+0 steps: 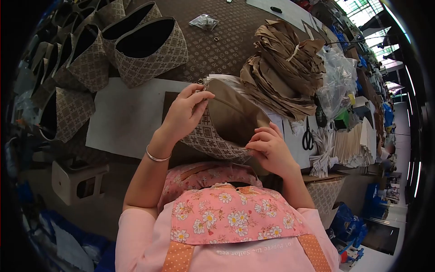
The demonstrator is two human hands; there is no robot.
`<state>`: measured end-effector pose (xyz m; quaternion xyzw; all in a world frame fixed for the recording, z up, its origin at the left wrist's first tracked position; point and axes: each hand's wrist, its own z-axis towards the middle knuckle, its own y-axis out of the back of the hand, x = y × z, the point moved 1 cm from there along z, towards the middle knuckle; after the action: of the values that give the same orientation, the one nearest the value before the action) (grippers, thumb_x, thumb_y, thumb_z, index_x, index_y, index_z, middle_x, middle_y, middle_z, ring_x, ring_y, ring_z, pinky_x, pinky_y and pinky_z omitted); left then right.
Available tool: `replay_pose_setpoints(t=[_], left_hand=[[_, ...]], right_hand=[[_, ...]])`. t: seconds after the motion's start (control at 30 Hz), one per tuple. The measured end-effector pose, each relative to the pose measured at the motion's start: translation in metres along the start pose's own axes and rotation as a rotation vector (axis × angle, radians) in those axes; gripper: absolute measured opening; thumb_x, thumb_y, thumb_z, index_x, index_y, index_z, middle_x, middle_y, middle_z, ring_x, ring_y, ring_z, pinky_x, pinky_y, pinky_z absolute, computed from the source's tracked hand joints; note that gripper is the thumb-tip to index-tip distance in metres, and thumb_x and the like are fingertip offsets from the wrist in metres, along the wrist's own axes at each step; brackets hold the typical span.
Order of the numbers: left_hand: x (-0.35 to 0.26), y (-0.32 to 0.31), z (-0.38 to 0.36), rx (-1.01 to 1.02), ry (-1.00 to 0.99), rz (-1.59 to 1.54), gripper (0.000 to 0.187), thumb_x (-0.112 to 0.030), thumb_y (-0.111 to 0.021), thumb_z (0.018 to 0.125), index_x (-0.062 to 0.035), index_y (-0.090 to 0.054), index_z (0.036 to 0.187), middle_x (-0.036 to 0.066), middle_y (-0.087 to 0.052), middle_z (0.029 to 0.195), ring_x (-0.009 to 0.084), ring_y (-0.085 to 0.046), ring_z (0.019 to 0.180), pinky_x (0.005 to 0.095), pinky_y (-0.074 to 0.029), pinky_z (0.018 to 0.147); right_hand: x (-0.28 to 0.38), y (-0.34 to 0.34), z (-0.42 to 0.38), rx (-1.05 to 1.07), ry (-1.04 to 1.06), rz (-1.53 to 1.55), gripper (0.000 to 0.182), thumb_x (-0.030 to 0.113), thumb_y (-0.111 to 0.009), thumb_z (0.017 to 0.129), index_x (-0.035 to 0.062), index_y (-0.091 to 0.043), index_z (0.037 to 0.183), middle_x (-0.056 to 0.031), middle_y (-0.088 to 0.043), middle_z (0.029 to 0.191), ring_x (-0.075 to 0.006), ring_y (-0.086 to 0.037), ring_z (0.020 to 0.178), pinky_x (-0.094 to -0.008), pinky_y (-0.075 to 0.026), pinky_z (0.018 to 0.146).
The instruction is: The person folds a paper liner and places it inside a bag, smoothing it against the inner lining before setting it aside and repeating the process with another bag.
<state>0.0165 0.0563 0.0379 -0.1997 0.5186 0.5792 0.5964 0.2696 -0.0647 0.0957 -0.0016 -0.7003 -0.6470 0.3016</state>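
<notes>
A patterned fabric bag (204, 136) with a plain brown lining (232, 115) is held up in front of my body, its mouth gaping toward me. My left hand (181, 115) pinches the rim at the upper left corner, thumb and fingers closed on the edge. On the other side, my right hand (273, 147) grips the right end of the rim between thumb and fingers. The bag's underside is partly hidden by its own front and my apron. A small metal-looking ring (200, 81) shows near my left fingertips.
Finished-looking patterned bags (154, 54) stand in rows at the left. A tied bundle of brown fabric (285, 68) lies at the back right, near black scissors (308, 139) and white strips (322, 152). A plastic stool (74, 181) stands lower left.
</notes>
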Motion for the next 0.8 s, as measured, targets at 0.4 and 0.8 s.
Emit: replay_pose_setpoints(t=[0.4, 0.8], left_hand=[[0.001, 0.012, 0.003, -0.074, -0.014, 0.110, 0.013, -0.008, -0.063, 0.091, -0.0065, -0.067, 0.104, 0.010, -0.060, 0.109, 0.0206, -0.064, 0.076, 0.0305, -0.053, 0.070], [-0.002, 0.014, 0.007, -0.049, 0.023, 0.354, 0.002, -0.013, -0.061, 0.090, -0.0112, -0.060, 0.091, 0.018, -0.058, 0.121, 0.0335, -0.065, 0.086, 0.0427, -0.050, 0.079]], right_hand=[[-0.007, 0.000, -0.002, -0.033, -0.078, 0.025, 0.021, 0.011, -0.076, 0.074, 0.0154, -0.072, 0.094, -0.0034, -0.065, 0.096, -0.0239, -0.057, 0.109, -0.0478, -0.031, 0.110], [0.036, -0.022, 0.051, -0.173, -0.121, 0.060, 0.035, 0.020, -0.077, 0.077, 0.0099, -0.067, 0.109, -0.0068, -0.065, 0.093, -0.0259, -0.059, 0.098, -0.0384, -0.044, 0.093]])
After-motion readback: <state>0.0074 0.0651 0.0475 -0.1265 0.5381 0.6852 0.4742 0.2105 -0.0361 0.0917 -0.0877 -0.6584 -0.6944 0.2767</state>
